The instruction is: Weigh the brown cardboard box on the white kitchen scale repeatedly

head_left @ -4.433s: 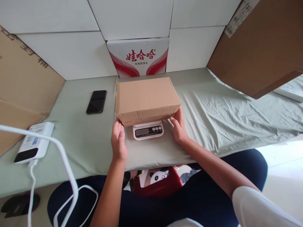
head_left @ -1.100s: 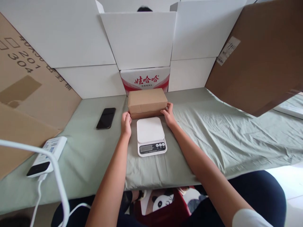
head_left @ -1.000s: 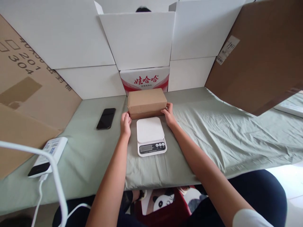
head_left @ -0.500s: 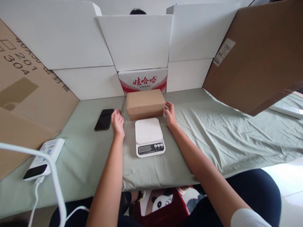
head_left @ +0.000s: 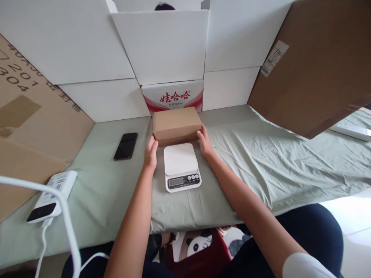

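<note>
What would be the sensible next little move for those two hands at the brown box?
Probably close both hands on the brown box and lift it. The left hand and right hand touch its two ends, it rests on the green cloth behind the white scale, and the scale's platform is bare.

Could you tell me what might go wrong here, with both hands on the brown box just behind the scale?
The left hand and right hand press only the lower front corners of the brown box, so it could slip or tip if lifted. The white scale sits right in front of it; dragging the box forward might knock the scale. The green cloth is wrinkled and loose, so it could bunch up under anything that slides.
</note>
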{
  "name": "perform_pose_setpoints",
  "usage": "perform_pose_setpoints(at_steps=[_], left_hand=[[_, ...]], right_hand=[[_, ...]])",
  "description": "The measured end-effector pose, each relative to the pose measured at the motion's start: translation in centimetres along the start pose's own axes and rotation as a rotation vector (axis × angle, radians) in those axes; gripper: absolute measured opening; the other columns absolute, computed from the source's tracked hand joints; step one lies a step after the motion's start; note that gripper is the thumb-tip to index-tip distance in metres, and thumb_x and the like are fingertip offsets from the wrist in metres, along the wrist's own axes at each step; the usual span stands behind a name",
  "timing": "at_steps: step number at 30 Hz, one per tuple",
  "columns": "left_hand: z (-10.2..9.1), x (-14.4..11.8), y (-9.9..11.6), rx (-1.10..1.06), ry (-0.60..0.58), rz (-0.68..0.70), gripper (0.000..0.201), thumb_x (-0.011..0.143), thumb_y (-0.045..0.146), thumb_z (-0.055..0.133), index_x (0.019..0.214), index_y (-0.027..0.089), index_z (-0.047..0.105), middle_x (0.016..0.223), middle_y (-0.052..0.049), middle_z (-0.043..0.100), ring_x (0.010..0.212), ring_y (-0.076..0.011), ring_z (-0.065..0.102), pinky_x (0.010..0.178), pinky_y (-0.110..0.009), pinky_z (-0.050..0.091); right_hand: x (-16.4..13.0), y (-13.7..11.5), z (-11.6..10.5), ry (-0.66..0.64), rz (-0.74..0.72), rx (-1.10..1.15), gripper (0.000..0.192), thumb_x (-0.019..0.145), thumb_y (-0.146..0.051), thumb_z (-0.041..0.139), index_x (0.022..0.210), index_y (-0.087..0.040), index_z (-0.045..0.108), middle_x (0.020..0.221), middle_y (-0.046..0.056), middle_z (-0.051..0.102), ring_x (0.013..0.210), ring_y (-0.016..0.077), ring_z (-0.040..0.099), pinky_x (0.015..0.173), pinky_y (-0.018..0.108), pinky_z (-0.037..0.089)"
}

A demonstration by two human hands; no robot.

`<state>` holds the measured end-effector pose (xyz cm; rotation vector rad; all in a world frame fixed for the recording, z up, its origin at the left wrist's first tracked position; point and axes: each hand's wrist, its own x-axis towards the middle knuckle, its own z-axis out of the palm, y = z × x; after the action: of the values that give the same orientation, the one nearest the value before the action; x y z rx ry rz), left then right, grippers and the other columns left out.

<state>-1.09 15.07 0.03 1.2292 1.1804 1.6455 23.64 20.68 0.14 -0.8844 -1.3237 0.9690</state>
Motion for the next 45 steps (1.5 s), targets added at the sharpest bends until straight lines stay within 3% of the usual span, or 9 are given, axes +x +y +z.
perform_pose_setpoints(at_steps=[4, 12, 18, 23, 26, 33, 45], left_hand=[[0.8, -0.3, 0.8, 0.072, -0.098, 0.105, 0.081, 0.087, 0.062, 0.064, 0.153, 0.017, 0.049, 0.163, -0.016, 0.045, 0.154, -0.0336, 0.037, 0.129, -0.046, 0.023], [1.2, -2.2, 2.7, -0.033, -0.02, 0.19, 0.094, 0.078, 0.064, 0.073, 0.156, 0.017, 0.045, 0.163, -0.018, 0.044, 0.155, -0.0364, 0.033, 0.128, -0.048, 0.026], [0.5, -8.3, 3.2, -0.016, 0.067, 0.275, 0.089, 0.084, 0.058, 0.069, 0.157, 0.015, 0.042, 0.163, -0.019, 0.042, 0.156, -0.0369, 0.03, 0.129, -0.05, 0.024], [-0.3, -14.4, 2.6, -0.001, 0.076, 0.206, 0.084, 0.087, 0.055, 0.066, 0.158, 0.016, 0.042, 0.163, -0.02, 0.042, 0.155, -0.0373, 0.033, 0.128, -0.052, 0.024], [-0.5, -16.3, 2.6, 0.017, 0.035, 0.153, 0.084, 0.088, 0.054, 0.065, 0.158, 0.016, 0.041, 0.165, -0.02, 0.04, 0.154, -0.0377, 0.034, 0.128, -0.052, 0.024], [-0.5, -15.7, 3.0, 0.006, 0.056, 0.12, 0.084, 0.088, 0.05, 0.066, 0.16, 0.017, 0.037, 0.167, -0.018, 0.036, 0.156, -0.0362, 0.031, 0.129, -0.05, 0.022], [-0.3, -15.5, 3.9, 0.007, 0.085, 0.091, 0.085, 0.086, 0.05, 0.068, 0.159, 0.016, 0.04, 0.168, -0.017, 0.034, 0.156, -0.0389, 0.031, 0.129, -0.051, 0.023]], right_hand=[[-0.1, -0.3, 0.0, -0.034, -0.052, -0.033, 0.073, 0.09, -0.067, 0.055, 0.151, -0.027, 0.043, 0.164, 0.005, 0.042, 0.157, 0.0285, 0.033, 0.134, 0.048, 0.02], [-1.6, -1.4, 0.2, 0.002, -0.29, 0.003, 0.072, 0.094, -0.063, 0.057, 0.157, -0.041, 0.032, 0.168, 0.0, 0.035, 0.158, 0.026, 0.032, 0.132, 0.049, 0.026], [-7.6, -3.3, -0.6, 0.017, -0.299, -0.088, 0.075, 0.094, -0.061, 0.056, 0.159, -0.038, 0.028, 0.166, 0.004, 0.035, 0.156, 0.0302, 0.034, 0.132, 0.057, 0.024], [-12.8, -4.2, -2.4, -0.024, -0.231, -0.122, 0.071, 0.097, -0.056, 0.055, 0.159, -0.04, 0.027, 0.166, 0.002, 0.033, 0.158, 0.0287, 0.027, 0.133, 0.056, 0.019], [-14.4, -5.0, -3.4, -0.063, -0.154, -0.09, 0.071, 0.098, -0.053, 0.054, 0.16, -0.04, 0.024, 0.165, 0.002, 0.035, 0.159, 0.0286, 0.027, 0.133, 0.056, 0.018], [-13.9, -4.6, -3.3, -0.097, -0.12, -0.064, 0.074, 0.097, -0.058, 0.053, 0.161, -0.038, 0.023, 0.169, 0.002, 0.03, 0.159, 0.0298, 0.028, 0.131, 0.055, 0.026], [-13.8, -5.5, -3.0, -0.13, -0.123, -0.058, 0.076, 0.097, -0.059, 0.053, 0.162, -0.036, 0.021, 0.168, 0.005, 0.031, 0.158, 0.031, 0.028, 0.13, 0.056, 0.028]])
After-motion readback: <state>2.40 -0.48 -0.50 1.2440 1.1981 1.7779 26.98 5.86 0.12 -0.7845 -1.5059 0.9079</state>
